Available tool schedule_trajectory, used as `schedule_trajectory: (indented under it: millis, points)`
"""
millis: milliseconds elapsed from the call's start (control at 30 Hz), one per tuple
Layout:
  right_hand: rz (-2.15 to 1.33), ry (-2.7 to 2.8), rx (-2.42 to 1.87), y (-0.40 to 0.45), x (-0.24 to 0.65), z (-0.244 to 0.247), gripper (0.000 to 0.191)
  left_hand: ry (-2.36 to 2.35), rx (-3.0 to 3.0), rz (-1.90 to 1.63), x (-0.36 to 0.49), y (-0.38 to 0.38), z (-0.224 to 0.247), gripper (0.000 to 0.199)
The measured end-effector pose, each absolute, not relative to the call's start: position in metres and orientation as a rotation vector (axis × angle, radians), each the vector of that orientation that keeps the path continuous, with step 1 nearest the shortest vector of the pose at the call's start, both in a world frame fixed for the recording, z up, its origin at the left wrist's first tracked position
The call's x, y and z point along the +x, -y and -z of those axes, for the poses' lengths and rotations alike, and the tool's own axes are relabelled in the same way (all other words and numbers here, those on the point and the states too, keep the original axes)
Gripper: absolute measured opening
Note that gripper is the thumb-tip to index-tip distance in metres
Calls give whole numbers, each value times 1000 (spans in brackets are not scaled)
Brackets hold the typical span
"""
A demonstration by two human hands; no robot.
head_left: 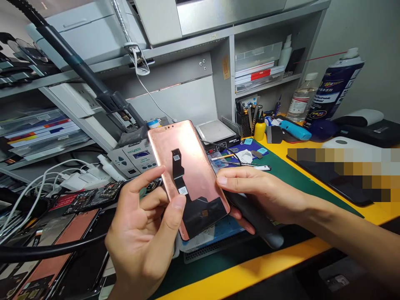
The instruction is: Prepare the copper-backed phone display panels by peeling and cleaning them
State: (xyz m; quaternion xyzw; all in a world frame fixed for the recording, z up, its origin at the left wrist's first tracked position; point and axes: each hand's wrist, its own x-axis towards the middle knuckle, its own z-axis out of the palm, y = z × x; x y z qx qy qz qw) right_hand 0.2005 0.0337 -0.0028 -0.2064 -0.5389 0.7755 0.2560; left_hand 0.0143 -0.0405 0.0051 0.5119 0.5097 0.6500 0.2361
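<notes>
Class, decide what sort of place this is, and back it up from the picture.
Probably a phone repair bench: two hands, left and right, hold a copper-coloured phone screen panel over a green mat, near exposed circuit boards.

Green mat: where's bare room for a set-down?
Bare green mat between right hand and black panel; also between left hand and front yellow edge. Crowded: left side, with phone panels; the mat's back edge, with purple packets.
</notes>
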Motion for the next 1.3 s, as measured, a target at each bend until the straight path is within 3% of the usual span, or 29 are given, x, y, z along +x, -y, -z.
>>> schedule_trajectory:
  millis: [333, 1067, 1300]
  points:
    - [-2123, 1472, -555, -32, 201, 4, 33, -1254, 1370, -1831, 7, 36, -1, 43]
    - [-2169, 1352, -623, -35, 202, 26, 30, -1143, 1245, -1698, 8, 36, -5, 63]
    - [-2157, 1412, -645, -34, 201, 21, 32, -1076, 1221, -1745, 13, 39, -6, 56]
